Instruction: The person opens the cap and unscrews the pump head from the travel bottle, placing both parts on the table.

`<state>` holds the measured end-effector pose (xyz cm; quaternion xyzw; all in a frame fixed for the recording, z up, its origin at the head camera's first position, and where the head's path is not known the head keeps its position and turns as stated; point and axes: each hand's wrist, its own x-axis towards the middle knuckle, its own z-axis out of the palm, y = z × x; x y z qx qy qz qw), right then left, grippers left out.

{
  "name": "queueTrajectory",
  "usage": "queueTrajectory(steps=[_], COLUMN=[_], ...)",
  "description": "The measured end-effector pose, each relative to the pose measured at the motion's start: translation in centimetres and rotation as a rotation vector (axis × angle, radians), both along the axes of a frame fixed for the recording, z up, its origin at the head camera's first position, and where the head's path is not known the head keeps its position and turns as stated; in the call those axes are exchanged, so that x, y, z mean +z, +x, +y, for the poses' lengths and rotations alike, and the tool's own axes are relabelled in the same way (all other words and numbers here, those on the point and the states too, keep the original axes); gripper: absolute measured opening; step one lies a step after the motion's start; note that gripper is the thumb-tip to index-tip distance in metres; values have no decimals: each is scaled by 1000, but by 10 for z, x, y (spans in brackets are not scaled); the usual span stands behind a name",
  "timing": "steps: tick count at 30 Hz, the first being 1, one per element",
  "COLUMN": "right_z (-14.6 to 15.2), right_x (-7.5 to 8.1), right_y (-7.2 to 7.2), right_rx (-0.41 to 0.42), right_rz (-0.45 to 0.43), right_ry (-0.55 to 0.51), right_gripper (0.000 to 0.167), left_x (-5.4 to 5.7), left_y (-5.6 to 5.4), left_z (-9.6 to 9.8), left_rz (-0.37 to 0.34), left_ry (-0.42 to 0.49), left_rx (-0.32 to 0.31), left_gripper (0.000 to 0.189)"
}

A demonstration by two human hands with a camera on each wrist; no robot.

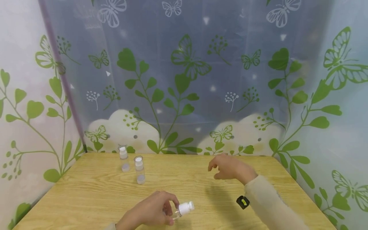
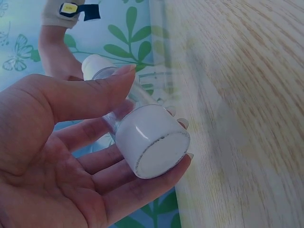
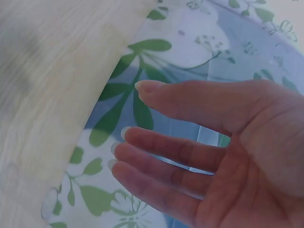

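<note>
My left hand grips a small clear pump bottle that lies tilted, its white top pointing to the right. Seen in the left wrist view, the bottle's white base faces the camera, with the thumb across the clear body and the fingers beneath. Part of that body is hidden by the hand. My right hand is raised above the right part of the table, fingers loosely bent and holding nothing. From the right wrist view, the palm and fingers are bare of any object.
Two similar clear bottles with white tops stand upright at the back left: one bottle farther back, another bottle closer. They are on a wooden table. Curtains printed with leaves and butterflies border its back and sides.
</note>
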<state>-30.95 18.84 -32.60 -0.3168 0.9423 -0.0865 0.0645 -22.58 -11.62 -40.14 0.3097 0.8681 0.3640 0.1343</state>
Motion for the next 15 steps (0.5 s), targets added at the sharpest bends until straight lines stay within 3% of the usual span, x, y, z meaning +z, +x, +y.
queueTrajectory(steps=[6, 15], right_z=[-6, -13], right_x=[-6, -10], right_y=[12, 32], right_rx=[107, 142], right_rz=[14, -25], right_ry=[-49, -127], right_gripper=[26, 29], left_x=[1, 1], left_y=[2, 1], left_z=[1, 1], left_rz=[26, 40], left_ry=[-11, -18], left_rx=[-3, 0], left_gripper=[35, 35])
